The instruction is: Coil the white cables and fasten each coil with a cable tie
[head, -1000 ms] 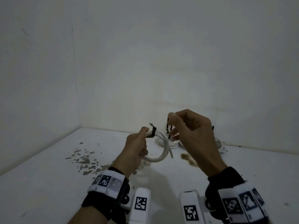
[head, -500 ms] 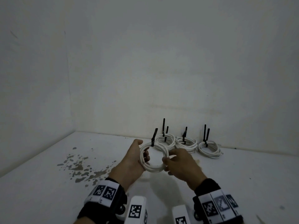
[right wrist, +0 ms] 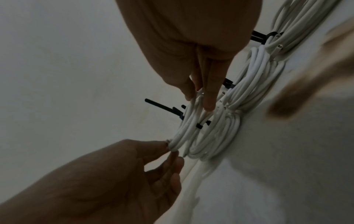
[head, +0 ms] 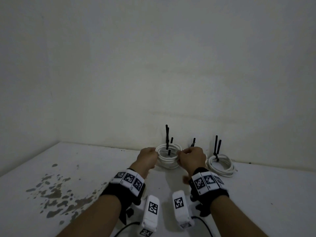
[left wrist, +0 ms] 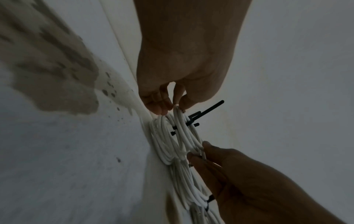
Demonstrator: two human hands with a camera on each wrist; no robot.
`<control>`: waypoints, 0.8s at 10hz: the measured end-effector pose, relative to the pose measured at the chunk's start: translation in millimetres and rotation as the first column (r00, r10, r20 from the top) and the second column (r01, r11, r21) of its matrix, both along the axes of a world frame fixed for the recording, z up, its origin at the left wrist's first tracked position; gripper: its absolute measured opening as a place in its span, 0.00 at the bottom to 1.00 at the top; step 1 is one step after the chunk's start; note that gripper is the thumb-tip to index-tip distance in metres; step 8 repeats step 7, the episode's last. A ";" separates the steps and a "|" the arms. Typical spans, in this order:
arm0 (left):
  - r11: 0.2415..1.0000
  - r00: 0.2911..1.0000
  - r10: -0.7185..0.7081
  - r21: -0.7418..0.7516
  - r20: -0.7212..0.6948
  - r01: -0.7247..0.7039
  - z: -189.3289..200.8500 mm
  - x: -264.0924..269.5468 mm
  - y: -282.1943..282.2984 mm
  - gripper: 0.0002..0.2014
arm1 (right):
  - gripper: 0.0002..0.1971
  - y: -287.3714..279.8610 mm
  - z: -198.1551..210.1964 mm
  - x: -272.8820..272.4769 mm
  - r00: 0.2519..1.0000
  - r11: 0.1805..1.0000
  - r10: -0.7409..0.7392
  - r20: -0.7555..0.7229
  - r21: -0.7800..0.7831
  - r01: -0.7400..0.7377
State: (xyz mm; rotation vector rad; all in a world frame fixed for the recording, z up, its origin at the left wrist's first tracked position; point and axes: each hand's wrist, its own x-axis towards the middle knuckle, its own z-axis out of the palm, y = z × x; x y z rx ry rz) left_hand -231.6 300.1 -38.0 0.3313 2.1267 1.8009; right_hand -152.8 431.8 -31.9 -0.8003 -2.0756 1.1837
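At the desk's [head: 85, 168] back edge, against the wall: tied coil [head: 168, 155] pinched on opposite sides by left hand [head: 147, 157] and right hand [head: 192, 158], hovering over another coil. Placing step, apparently. Next: lower it, loosen both pinches, mind upright tie tails.

Dim, flat light; wrist views dark, blurred, edges warped

Stained white surface [head: 85, 168], seemingly bearing cable coils [head: 220, 165]
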 end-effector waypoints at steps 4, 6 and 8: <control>0.994 0.997 0.073 -0.085 -0.026 -0.075 -11.3 -35.7 35.7 0.15 | 0.13 35.2 -4.8 -30.8 0.989 0.991 0.035 0.142 0.122 -0.052; 0.998 0.997 0.060 -0.038 0.040 -0.059 -12.5 -28.0 21.5 0.13 | 0.18 27.7 -10.7 -15.5 0.994 0.995 0.043 0.102 0.086 -0.052; 0.998 0.996 0.059 -0.041 0.070 -0.056 -15.4 -20.4 14.0 0.12 | 0.15 20.6 -14.1 -2.7 0.997 0.998 0.034 0.070 0.047 -0.038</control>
